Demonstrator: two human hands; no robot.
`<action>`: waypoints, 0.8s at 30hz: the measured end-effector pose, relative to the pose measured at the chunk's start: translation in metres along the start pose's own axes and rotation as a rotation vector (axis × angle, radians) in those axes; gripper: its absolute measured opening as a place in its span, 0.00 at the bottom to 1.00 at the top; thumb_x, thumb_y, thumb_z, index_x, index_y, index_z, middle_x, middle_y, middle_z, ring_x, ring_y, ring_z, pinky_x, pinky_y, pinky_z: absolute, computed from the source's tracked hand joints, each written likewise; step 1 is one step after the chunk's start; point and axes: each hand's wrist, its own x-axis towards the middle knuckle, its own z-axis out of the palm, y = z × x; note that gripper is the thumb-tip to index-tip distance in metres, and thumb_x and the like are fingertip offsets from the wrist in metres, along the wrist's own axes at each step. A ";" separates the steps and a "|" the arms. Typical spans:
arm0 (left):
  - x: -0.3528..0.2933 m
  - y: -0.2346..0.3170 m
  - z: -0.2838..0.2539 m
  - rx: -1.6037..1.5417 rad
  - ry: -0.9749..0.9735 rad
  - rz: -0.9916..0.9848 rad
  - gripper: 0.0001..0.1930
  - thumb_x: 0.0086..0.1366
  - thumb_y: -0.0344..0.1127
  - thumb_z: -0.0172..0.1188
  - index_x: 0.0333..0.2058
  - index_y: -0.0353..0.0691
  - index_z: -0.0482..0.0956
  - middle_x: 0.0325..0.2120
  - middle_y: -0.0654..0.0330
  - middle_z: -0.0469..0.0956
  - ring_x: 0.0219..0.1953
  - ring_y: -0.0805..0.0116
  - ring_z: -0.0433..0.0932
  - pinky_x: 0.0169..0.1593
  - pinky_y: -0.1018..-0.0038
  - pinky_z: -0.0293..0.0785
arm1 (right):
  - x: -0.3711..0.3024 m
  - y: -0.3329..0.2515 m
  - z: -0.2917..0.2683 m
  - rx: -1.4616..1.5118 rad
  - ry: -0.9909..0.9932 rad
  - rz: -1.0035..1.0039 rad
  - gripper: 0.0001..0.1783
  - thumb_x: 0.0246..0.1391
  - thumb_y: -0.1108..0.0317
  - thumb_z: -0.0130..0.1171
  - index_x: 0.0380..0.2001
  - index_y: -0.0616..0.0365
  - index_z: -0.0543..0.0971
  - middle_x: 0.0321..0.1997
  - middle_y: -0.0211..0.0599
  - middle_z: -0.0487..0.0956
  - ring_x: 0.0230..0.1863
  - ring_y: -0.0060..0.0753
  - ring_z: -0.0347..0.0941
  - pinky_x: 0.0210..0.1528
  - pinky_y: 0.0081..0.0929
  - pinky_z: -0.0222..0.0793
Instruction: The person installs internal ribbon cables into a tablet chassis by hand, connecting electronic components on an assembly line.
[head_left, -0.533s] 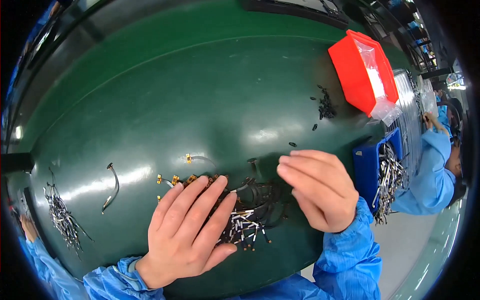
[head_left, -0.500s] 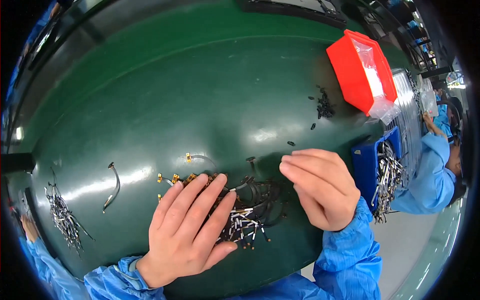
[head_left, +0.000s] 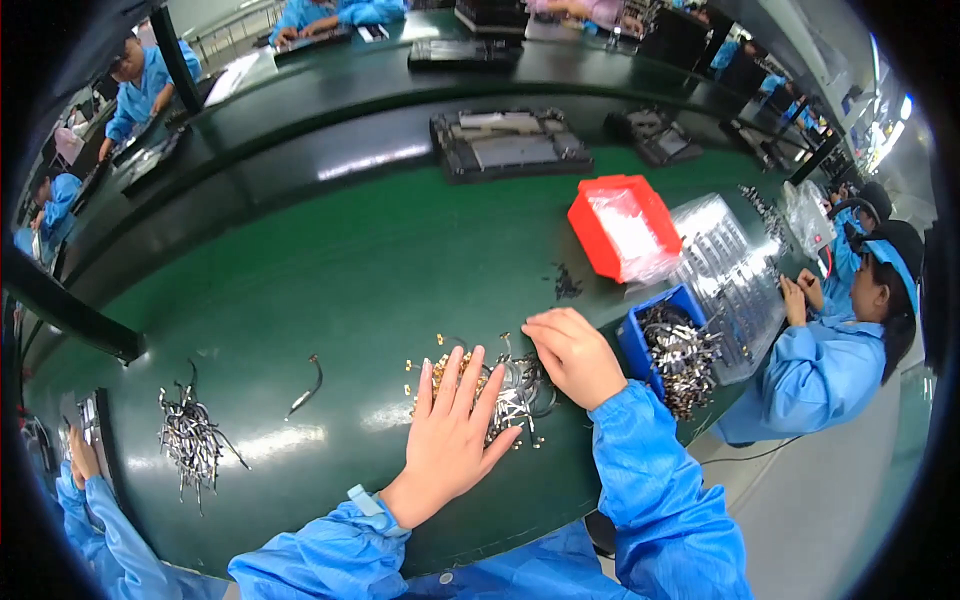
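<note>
My left hand [head_left: 452,430] lies spread over a pile of short flex cables [head_left: 520,400], which have gold and black connector ends and white tabs. Its fingers cover part of the pile. At the pile's right side, my right hand [head_left: 578,355] is bent with thumb and fingertips pressed together; anything between them is too small to make out. Close to those fingertips, a single cable's dark end [head_left: 505,338] sticks out at the far edge of the pile. Further left lies one separate cable [head_left: 318,380], apart from both hands.
A bundle of cables [head_left: 195,435] lies at the left. Right of my hands stand a blue bin [head_left: 636,350] full of cables, a red bin [head_left: 590,240] with a plastic bag, and clear trays [head_left: 745,300]. Small black parts [head_left: 568,284] lie nearby. Co-workers in blue sit left and right.
The head view has tilted up, showing more of the bench and the people beyond. My right hand has come closer to the cable end beside the pile. My left hand stays spread on the pile.
</note>
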 end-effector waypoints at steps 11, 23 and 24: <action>0.010 -0.006 -0.035 -0.048 0.230 -0.021 0.27 0.63 0.48 0.56 0.55 0.35 0.71 0.60 0.45 0.64 0.65 0.48 0.59 0.67 0.51 0.52 | 0.122 -0.077 -0.099 0.079 -0.109 0.188 0.11 0.51 0.68 0.61 0.37 0.62 0.83 0.36 0.45 0.82 0.37 0.42 0.80 0.42 0.36 0.76; -0.087 -0.112 -0.055 0.037 0.428 -0.386 0.17 0.56 0.33 0.66 0.43 0.35 0.76 0.49 0.52 0.76 0.54 0.49 0.71 0.56 0.58 0.67 | 0.239 0.218 -0.059 -0.367 -0.472 0.509 0.45 0.38 0.44 0.72 0.55 0.65 0.74 0.50 0.48 0.80 0.50 0.42 0.77 0.53 0.36 0.73; -0.085 -0.112 -0.055 -0.001 0.420 -0.360 0.14 0.55 0.32 0.66 0.40 0.36 0.77 0.48 0.53 0.76 0.54 0.49 0.71 0.56 0.58 0.67 | 0.236 0.231 -0.048 -0.366 -0.459 0.605 0.46 0.40 0.42 0.71 0.54 0.67 0.74 0.49 0.49 0.80 0.48 0.43 0.78 0.50 0.37 0.73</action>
